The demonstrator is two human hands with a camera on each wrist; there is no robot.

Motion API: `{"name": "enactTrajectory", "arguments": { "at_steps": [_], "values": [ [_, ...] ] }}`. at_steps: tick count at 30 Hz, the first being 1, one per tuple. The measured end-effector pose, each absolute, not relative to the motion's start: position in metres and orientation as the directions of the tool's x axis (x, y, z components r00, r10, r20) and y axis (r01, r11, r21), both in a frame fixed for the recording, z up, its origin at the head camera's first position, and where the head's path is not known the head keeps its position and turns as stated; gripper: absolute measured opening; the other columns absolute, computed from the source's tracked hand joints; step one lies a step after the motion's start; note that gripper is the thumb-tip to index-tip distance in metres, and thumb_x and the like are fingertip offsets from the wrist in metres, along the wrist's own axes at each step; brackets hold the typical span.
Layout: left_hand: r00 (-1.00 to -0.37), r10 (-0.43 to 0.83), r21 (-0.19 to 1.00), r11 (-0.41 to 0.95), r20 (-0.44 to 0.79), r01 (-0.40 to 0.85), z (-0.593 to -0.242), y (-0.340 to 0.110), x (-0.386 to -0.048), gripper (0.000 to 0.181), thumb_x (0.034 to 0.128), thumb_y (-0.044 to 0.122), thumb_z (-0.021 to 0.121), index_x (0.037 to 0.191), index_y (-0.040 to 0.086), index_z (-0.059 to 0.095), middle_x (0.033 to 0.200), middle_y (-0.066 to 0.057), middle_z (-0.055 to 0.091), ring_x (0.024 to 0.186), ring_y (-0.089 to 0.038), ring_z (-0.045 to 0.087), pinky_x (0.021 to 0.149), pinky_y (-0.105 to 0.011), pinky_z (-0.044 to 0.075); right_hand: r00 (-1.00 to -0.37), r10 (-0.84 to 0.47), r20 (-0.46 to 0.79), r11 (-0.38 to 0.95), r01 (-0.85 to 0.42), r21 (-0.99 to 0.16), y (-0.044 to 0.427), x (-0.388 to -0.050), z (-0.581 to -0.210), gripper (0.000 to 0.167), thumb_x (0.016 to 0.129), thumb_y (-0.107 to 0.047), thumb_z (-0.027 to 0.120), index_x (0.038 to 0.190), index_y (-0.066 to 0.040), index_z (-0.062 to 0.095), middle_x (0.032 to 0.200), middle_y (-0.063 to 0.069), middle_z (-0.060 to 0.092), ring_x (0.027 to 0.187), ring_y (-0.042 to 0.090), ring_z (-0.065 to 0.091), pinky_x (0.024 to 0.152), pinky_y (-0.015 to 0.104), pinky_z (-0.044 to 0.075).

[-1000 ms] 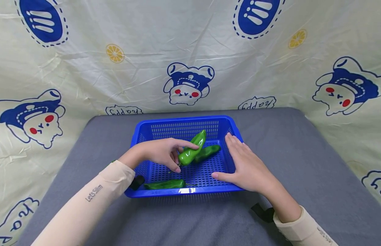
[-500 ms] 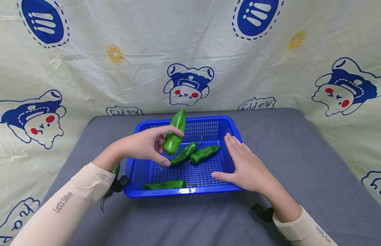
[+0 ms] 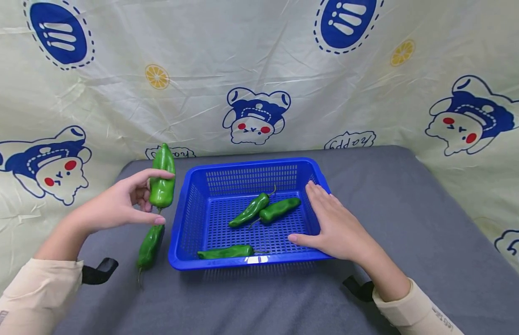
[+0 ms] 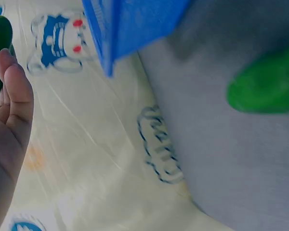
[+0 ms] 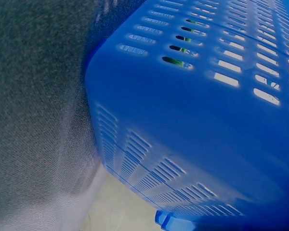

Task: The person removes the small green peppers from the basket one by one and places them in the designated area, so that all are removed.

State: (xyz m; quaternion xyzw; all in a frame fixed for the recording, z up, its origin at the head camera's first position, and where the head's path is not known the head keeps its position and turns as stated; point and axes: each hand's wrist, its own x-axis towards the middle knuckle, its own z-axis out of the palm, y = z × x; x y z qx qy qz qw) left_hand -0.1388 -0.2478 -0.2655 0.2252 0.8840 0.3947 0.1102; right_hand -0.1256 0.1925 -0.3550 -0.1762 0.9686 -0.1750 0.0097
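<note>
My left hand [image 3: 121, 201] grips a shiny green pepper [image 3: 162, 184], tip up, left of the blue basket [image 3: 179, 223]. Below that hand another green pepper [image 3: 147, 251] lies on the grey cloth. In the left wrist view the fingers [image 4: 20, 96] curl against the held pepper [image 4: 0, 43], only partly in frame. My right hand [image 3: 336, 223] rests on the basket's right rim, fingers straight and thumb apart. Inside the basket, two green peppers [image 3: 251, 210] lie side by side near the middle, and one pepper [image 3: 226, 251] lies along the front wall.
Grey cloth [image 3: 410, 232] covers the table around the basket. A patterned pale curtain [image 3: 201, 107] hangs behind and at both sides. Black straps [image 3: 99, 271] stick out at both wrists. The right wrist view shows mostly the basket's slotted wall [image 5: 183, 106].
My left hand has lifted the pepper out of the basket and carried it left, past the rim. The pepper on the cloth has come into view. My right hand has not moved.
</note>
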Motion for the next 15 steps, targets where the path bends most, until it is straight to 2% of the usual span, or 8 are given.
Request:
{"name": "enactTrajectory", "arguments": {
  "at_steps": [7, 15],
  "values": [
    [-0.91, 0.407, 0.776, 0.599, -0.083, 0.197, -0.294, -0.285, -0.135, 0.085, 0.0778, 0.013, 0.084, 0.148, 0.017, 0.036, 0.091, -0.016, 0.058, 0.07, -0.02, 0.06, 0.062, -0.029, 0.054, -0.94, -0.34, 0.04, 0.878, -0.333, -0.343, 0.193, -0.125, -0.355, 0.123, 0.076, -0.08, 0.061, 0.16, -0.007, 0.007, 0.168, 0.01, 0.007, 0.155, 0.033, 0.009, 0.122, 0.058, 0.015],
    [-0.887, 0.421, 0.797, 0.593, -0.187, 0.113, -0.325, -0.293, -0.138, 0.086, 0.0764, 0.015, 0.085, 0.148, 0.016, 0.037, 0.097, -0.019, 0.055, 0.072, -0.018, 0.058, 0.063, -0.03, 0.054, -0.94, -0.339, 0.037, 0.88, -0.331, -0.34, 0.193, -0.126, -0.354, 0.124, 0.075, -0.082, 0.059, 0.16, -0.008, 0.007, 0.168, 0.01, 0.006, 0.155, 0.033, 0.009, 0.122, 0.058, 0.015]
  ]
}}
